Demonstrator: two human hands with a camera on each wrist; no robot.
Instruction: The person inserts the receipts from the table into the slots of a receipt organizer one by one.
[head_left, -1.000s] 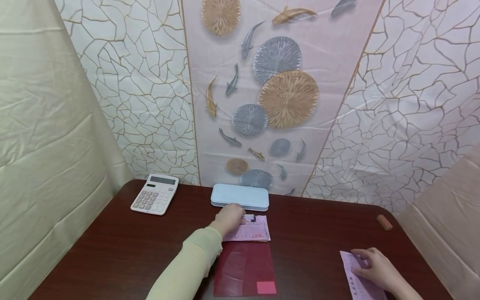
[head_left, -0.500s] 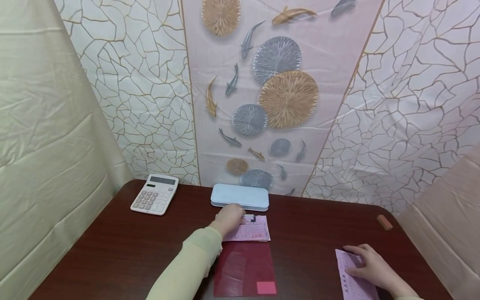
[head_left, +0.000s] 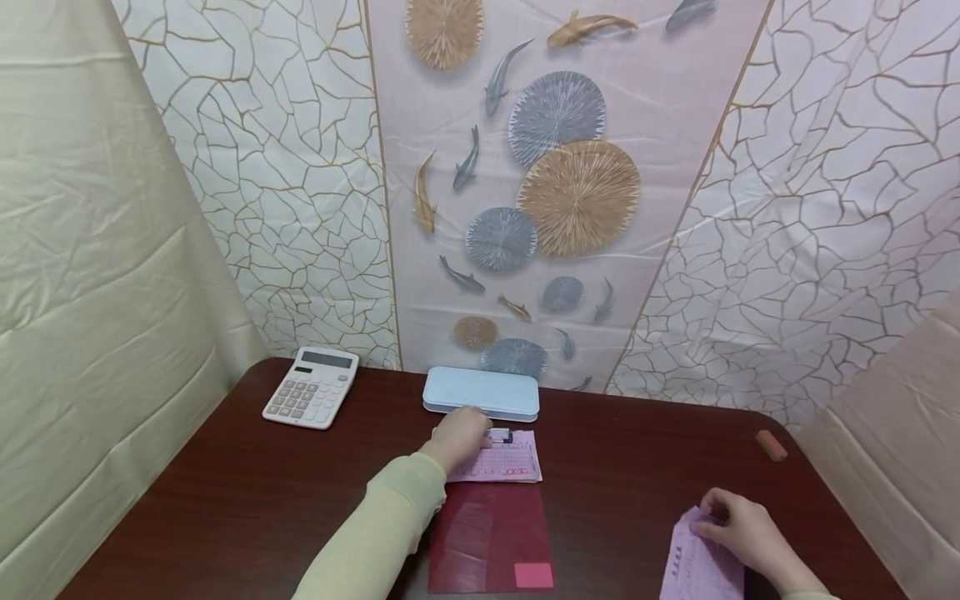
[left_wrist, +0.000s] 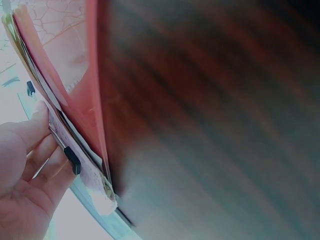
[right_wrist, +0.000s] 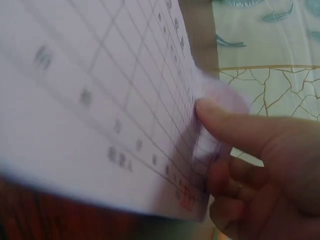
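My left hand reaches to the top of a red translucent clip folder and holds its metal clip. Under the clip lies a stack of pink printed forms. In the left wrist view, the thumb rests on the paper edge and the fingers curl at the clip's black-ended bar. At the right front, my right hand pinches a loose pink form by its top edge. The right wrist view shows the form's printed grid and a red stamp, with the thumb on the near face.
Behind the folder, a pale blue tin case stands close to my left hand. A white calculator lies at the back left. A small reddish-brown block sits near the table's right edge. Patterned cloth hangs along the back.
The loose form in my right hand has shifted left and turned, its top corner now tilting to the right. My right fingers have closed more on its top edge. My left hand stays at the clip.
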